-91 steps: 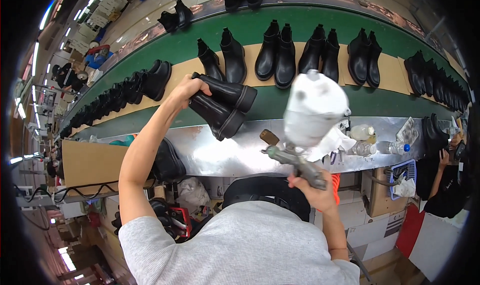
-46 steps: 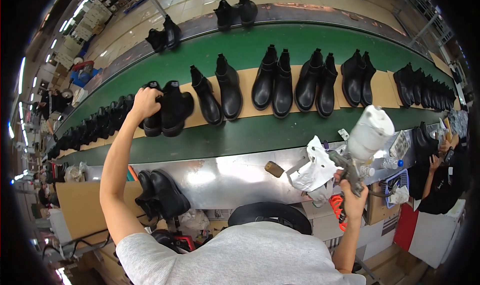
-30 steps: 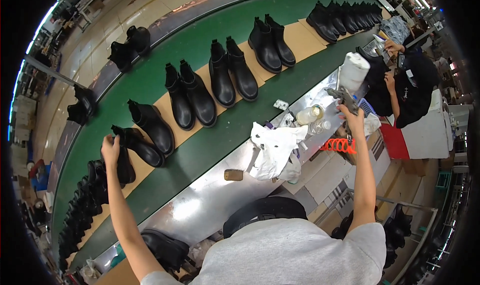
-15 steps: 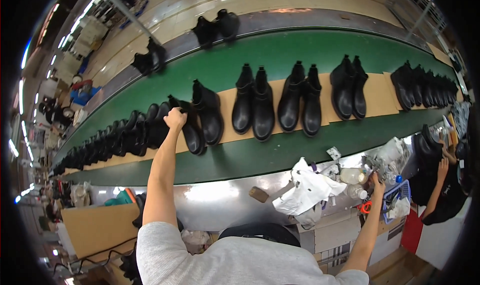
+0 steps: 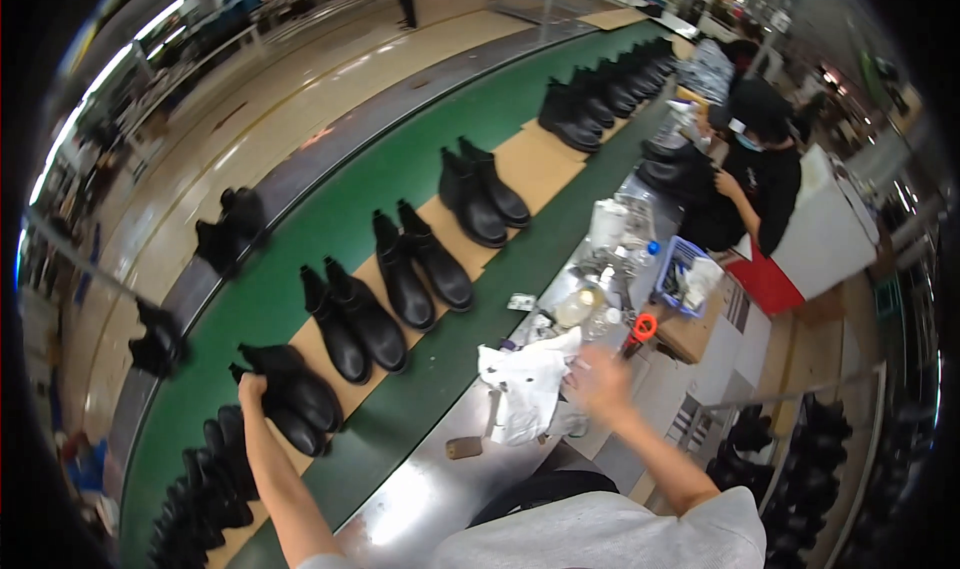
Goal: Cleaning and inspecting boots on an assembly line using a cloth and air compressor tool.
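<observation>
At the left, my left hand (image 5: 252, 389) is closed on the upper end of a black ankle boot (image 5: 290, 424). Its mate (image 5: 305, 389) lies beside it on the cardboard strip. My right hand (image 5: 598, 381) is smeared by motion at the edge of a crumpled white cloth (image 5: 528, 384). Whether its fingers hold anything does not show. Clear bottles (image 5: 577, 309) and orange-handled scissors (image 5: 638, 334) lie close to that hand, on the metal bench.
Several pairs of black boots (image 5: 424, 269) line the brown cardboard (image 5: 515, 177) on a green conveyor belt (image 5: 355, 189). A blue basket (image 5: 668, 269) and a brown block (image 5: 464, 448) are on the bench side. A co-worker (image 5: 755, 169) handles boots at the right.
The view has swung to the right. My right hand has left the bottles and come back to the white cloth. My left hand stays on the boot.
</observation>
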`<move>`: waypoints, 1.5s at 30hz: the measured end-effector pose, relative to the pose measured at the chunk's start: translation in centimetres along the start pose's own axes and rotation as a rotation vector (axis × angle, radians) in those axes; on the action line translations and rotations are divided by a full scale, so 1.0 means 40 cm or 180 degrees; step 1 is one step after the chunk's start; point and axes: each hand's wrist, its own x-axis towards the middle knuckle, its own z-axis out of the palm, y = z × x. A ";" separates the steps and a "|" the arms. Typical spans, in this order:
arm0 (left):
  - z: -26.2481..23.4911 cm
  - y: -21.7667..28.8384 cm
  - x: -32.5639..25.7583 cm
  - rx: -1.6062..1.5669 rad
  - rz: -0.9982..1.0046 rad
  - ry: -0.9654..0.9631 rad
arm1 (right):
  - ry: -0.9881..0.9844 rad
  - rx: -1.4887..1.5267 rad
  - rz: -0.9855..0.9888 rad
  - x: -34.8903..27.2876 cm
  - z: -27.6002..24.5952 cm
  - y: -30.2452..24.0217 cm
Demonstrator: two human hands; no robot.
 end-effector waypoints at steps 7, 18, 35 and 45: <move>-0.128 0.089 -0.347 -0.0501 0.1711 0.0966 | -0.2342 -0.0781 -0.2586 -0.169 0.466 -0.008; -0.067 0.100 -1.051 0.1530 0.4656 0.0510 | -0.1557 -0.0669 -0.2283 -0.219 0.554 0.128; 0.344 -0.128 -1.084 -0.5598 -0.1250 -0.1395 | -0.3607 0.1112 0.2002 -0.314 0.545 -0.245; 0.078 -0.036 -1.142 -0.5373 0.0242 -0.1550 | -0.4092 0.4025 0.3647 -0.280 0.483 -0.161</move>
